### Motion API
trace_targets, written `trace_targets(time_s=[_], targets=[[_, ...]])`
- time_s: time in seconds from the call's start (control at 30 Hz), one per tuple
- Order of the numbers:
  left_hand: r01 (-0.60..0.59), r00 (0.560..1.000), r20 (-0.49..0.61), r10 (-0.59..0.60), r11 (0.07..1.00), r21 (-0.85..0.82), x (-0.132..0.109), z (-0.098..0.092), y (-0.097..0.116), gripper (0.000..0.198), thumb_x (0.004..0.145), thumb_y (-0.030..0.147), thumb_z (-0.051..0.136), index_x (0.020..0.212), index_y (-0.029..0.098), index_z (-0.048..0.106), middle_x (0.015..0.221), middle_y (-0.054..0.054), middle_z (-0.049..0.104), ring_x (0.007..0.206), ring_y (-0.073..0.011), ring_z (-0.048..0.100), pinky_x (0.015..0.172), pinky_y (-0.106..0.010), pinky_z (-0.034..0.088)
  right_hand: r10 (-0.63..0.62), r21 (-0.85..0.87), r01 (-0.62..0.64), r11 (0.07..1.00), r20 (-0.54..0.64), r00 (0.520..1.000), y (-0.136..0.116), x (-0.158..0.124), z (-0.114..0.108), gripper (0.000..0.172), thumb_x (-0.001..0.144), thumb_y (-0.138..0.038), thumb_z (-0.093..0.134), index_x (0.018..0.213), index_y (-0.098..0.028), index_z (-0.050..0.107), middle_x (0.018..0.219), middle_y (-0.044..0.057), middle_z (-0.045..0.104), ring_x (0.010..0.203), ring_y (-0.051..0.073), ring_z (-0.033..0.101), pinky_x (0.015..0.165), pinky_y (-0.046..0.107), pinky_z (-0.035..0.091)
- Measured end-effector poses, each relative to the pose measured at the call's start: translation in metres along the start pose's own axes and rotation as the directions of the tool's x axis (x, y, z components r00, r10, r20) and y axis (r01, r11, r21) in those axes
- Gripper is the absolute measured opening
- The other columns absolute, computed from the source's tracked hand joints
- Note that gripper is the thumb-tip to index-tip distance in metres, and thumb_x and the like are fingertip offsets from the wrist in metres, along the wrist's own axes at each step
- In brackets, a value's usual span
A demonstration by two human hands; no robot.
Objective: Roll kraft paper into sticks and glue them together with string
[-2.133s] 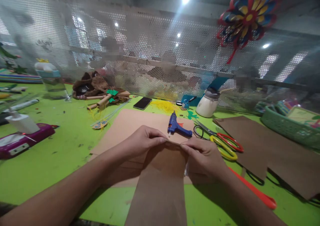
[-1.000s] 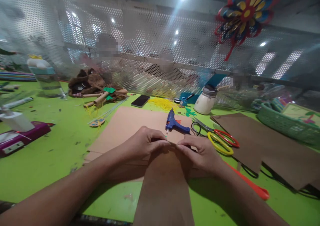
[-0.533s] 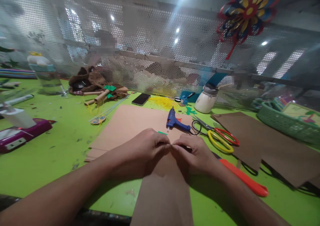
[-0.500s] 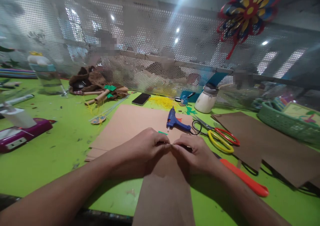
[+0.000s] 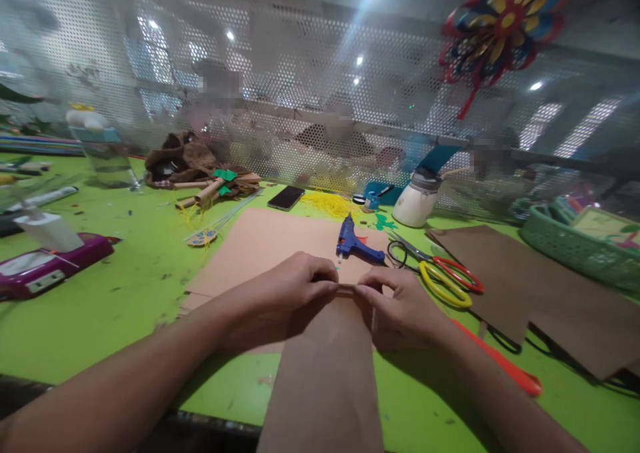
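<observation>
A long strip of brown kraft paper (image 5: pixel 325 379) runs from the near edge of the green table toward the middle. My left hand (image 5: pixel 295 286) and my right hand (image 5: pixel 400 306) both pinch its far end, fingertips almost meeting, fingers closed on the paper's edge. The strip lies over a lighter sheet of cardboard (image 5: pixel 270 239). Just beyond my hands lies a blue glue gun (image 5: pixel 353 245), with yellow and red scissors (image 5: pixel 445 281) to its right.
An orange-handled tool (image 5: pixel 505 366) lies by my right forearm. Dark brown sheets (image 5: pixel 540 293), a green basket (image 5: pixel 575 249), a white jar (image 5: pixel 415 203), a phone (image 5: pixel 286 197) and a purple case (image 5: pixel 45 266) sit around. A perforated metal screen (image 5: pixel 300 106) closes the table's far side.
My hands came together along the paper's far edge, then drew slightly apart again. The view shifted a little; nothing else on the table moved.
</observation>
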State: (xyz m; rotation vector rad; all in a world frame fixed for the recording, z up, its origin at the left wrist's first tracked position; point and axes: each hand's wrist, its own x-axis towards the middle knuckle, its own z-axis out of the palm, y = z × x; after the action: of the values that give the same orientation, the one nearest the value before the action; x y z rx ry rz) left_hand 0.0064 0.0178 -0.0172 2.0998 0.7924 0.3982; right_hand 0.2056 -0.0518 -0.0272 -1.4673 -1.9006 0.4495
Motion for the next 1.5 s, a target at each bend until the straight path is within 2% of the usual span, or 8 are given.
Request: trace_targets(time_s=[0.3,0.4,0.63,0.83,0.93,1.07,1.2,1.5], targets=[[-0.089,0.992,-0.083,0.090,0.996,0.011,0.005,0.003,-0.002,0.014,0.077,0.026,0.051,0.076,0.016,0.061,0.074,0.001,0.057,0.069,-0.0132,0.050,0.059,-0.022,0.035,-0.099,0.051,0.100,0.994,-0.030,0.995,0.000,0.000,0.002,0.010,0.081,-0.017,0.059,0.079,-0.017,0.069,0.074,0.003,0.065,0.071,0.015,0.057,0.065,0.025,0.043],[-0.133,0.989,-0.050,0.137,0.989,0.072,0.004,0.001,0.000,0.013,0.077,0.024,0.051,0.075,0.016,0.061,0.075,0.001,0.057,0.070,-0.0134,0.050,0.061,-0.022,0.036,-0.054,0.094,0.056,0.994,-0.022,0.998,0.003,-0.001,0.002,0.012,0.080,-0.017,0.060,0.073,-0.017,0.070,0.068,0.002,0.063,0.064,0.013,0.055,0.059,0.024,0.041],[-0.043,0.996,0.084,0.039,0.998,0.053,0.001,-0.008,-0.003,0.016,0.079,0.027,0.048,0.077,0.017,0.060,0.071,0.002,0.057,0.065,-0.0118,0.048,0.056,-0.021,0.035,0.021,0.145,-0.029,0.989,0.050,0.998,0.006,-0.003,0.000,0.017,0.081,-0.024,0.058,0.070,-0.015,0.069,0.065,0.002,0.059,0.062,0.013,0.052,0.056,0.025,0.039],[-0.068,0.979,0.200,0.038,0.987,0.145,0.003,-0.025,-0.007,0.018,0.079,0.029,0.049,0.078,0.016,0.061,0.068,0.002,0.056,0.062,-0.0109,0.046,0.056,-0.021,0.034,0.093,0.206,-0.112,0.972,0.101,0.991,0.006,-0.002,-0.005,0.020,0.079,-0.029,0.059,0.066,-0.016,0.065,0.064,0.001,0.054,0.060,0.014,0.050,0.055,0.025,0.038],[-0.081,0.977,0.209,0.044,0.982,0.172,0.005,-0.027,-0.011,0.020,0.080,0.030,0.048,0.077,0.016,0.061,0.067,0.002,0.054,0.061,-0.0106,0.045,0.056,-0.021,0.033,0.173,0.316,-0.206,0.926,0.130,0.976,0.009,-0.001,-0.004,0.021,0.079,-0.033,0.061,0.066,-0.016,0.063,0.062,-0.001,0.052,0.057,0.013,0.047,0.052,0.024,0.036],[-0.097,0.976,0.209,0.055,0.975,0.199,0.005,-0.028,-0.012,0.021,0.081,0.031,0.046,0.078,0.016,0.061,0.068,0.002,0.055,0.061,-0.0105,0.044,0.056,-0.021,0.033,0.319,0.541,-0.372,0.754,0.193,0.928,0.013,-0.002,0.000,0.024,0.074,-0.039,0.067,0.069,-0.016,0.063,0.058,-0.002,0.052,0.052,0.011,0.045,0.049,0.024,0.035],[-0.094,0.989,0.137,0.058,0.958,0.272,0.006,-0.031,-0.011,0.025,0.082,0.034,0.046,0.074,0.015,0.060,0.066,0.001,0.055,0.060,-0.0112,0.044,0.056,-0.022,0.032,0.433,0.675,-0.404,0.617,0.137,0.891,0.012,-0.004,0.001,0.027,0.068,-0.038,0.073,0.064,-0.017,0.057,0.053,-0.004,0.048,0.049,0.010,0.044,0.046,0.023,0.034],[-0.022,0.999,0.046,0.014,0.983,0.182,-0.001,-0.019,-0.007,0.025,0.081,0.035,0.045,0.078,0.016,0.061,0.069,0.000,0.058,0.060,-0.0125,0.046,0.053,-0.022,0.031,0.402,0.656,-0.374,0.655,0.116,0.908,0.013,-0.003,-0.003,0.030,0.068,-0.042,0.074,0.064,-0.018,0.057,0.053,-0.002,0.052,0.048,0.012,0.047,0.046,0.025,0.036]])
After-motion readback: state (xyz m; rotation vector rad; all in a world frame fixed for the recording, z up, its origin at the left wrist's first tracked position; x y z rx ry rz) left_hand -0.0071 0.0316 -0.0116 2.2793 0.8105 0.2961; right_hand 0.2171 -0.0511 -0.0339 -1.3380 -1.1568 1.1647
